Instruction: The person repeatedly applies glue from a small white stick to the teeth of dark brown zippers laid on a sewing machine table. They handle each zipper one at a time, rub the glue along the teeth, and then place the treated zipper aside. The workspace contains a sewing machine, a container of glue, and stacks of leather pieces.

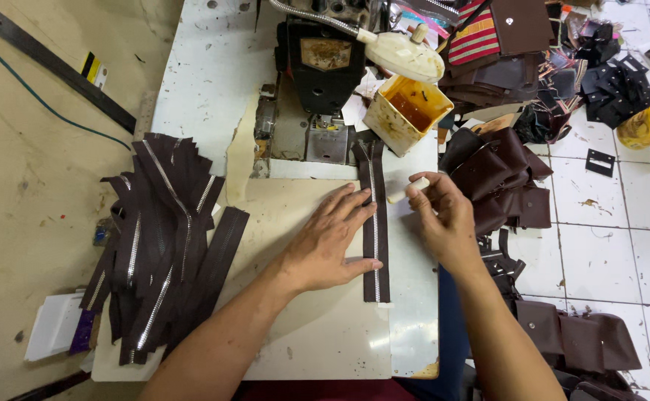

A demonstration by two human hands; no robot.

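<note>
A dark brown zipper strip [375, 223] with a silver row of teeth lay lengthwise on the pale counter [317, 334], its far end reaching toward the sewing machine [325, 67]. The left hand [329, 241] lay flat and spread on the counter, fingers pressing the strip's left edge, gripping nothing. The right hand [444, 219] was pinched around a small whitish stick [407, 189] (perhaps a glue applicator or chalk; too small to tell), its tip held just beside the strip's upper part.

The strip looked light, limp and thin, the fabric tape soft while the metal teeth gave it a little spine; it would likely slide or curl unless pinned flat, and seemed best taken by the tape edges rather than the teeth.

An open tin of amber liquid [408, 111] stood near the machine. A heap of similar zippers [163, 245] lay well apart at the left, and folded brown leather pieces [499, 182] were piled to the right.
</note>
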